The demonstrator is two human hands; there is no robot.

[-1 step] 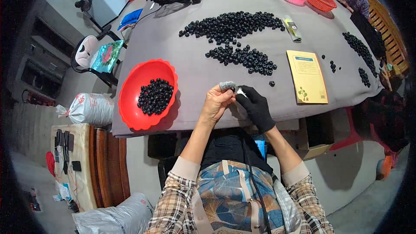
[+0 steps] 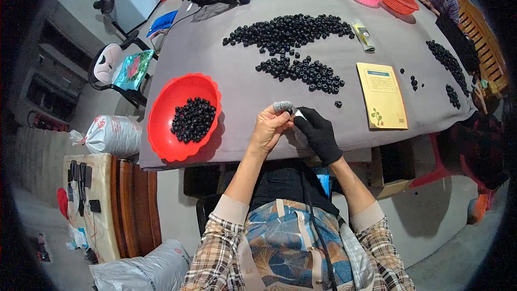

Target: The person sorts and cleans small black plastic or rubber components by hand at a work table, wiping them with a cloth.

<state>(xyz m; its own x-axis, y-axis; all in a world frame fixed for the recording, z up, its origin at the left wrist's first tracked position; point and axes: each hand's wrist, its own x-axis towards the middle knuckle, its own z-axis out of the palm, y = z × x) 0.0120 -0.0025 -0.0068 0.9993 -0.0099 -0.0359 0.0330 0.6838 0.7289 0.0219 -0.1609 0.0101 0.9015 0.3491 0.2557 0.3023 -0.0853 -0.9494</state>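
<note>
I'm watching the left hand (image 2: 267, 127) pinching narrowly on a small dark piece (image 2: 289, 111), mostly hidden, at the dial's centre; the right hand (image 2: 319, 133), gloved, is gripping a pale sliver (image 2: 299, 113) beside it. Rounded, glossy black beads (image 2: 316, 77) are lying at twelve, a red bowl (image 2: 160, 112) at nine. The table edge (image 2: 237, 159) is running close by at six; grey cloth (image 2: 232, 78) is stretching at ten.

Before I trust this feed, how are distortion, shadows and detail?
Head view: fisheye bends the edges of the table, corners black; shadow falls right of the red bowl; white bit between left hand and right hand is too small to identify.
</note>
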